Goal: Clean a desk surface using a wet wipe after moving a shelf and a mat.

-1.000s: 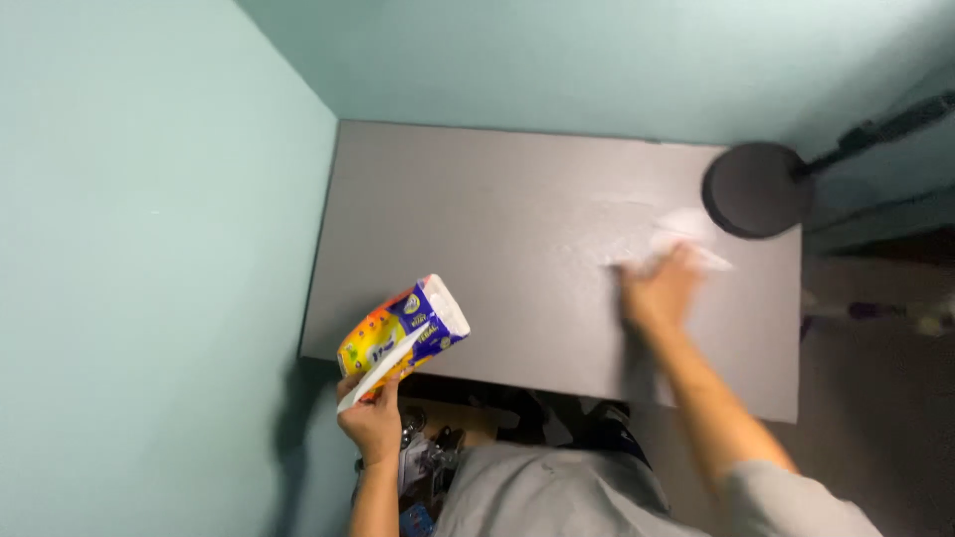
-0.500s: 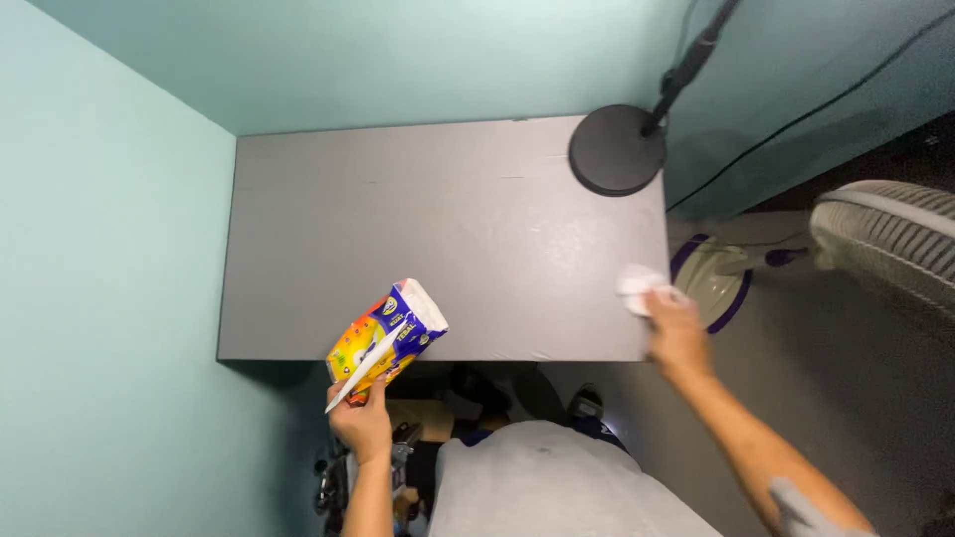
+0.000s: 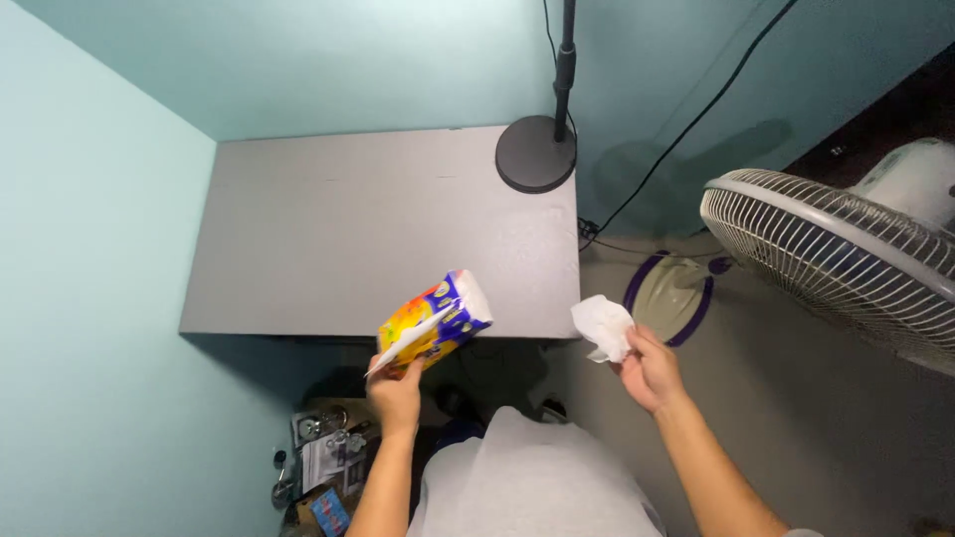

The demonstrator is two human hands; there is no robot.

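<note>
My left hand point(image 3: 396, 394) grips a colourful tissue pack point(image 3: 436, 320), yellow, orange and blue with white tissue showing at its open end. It is held tilted over the near edge of the grey table point(image 3: 328, 229). My right hand point(image 3: 649, 370) pinches a crumpled white tissue point(image 3: 603, 327) in the air, off the table's right end and above the floor.
A black round lamp base point(image 3: 536, 153) with an upright pole stands on the table's far right corner. A white fan point(image 3: 846, 249) with a wire grille stands at the right. Teal walls close in the left and back. Clutter point(image 3: 318, 462) lies under the table.
My right hand has lifted the white tissue off the table's right part and pulled it back past the table's edge. The tissue pack stays in my left hand. The view has swung right.
</note>
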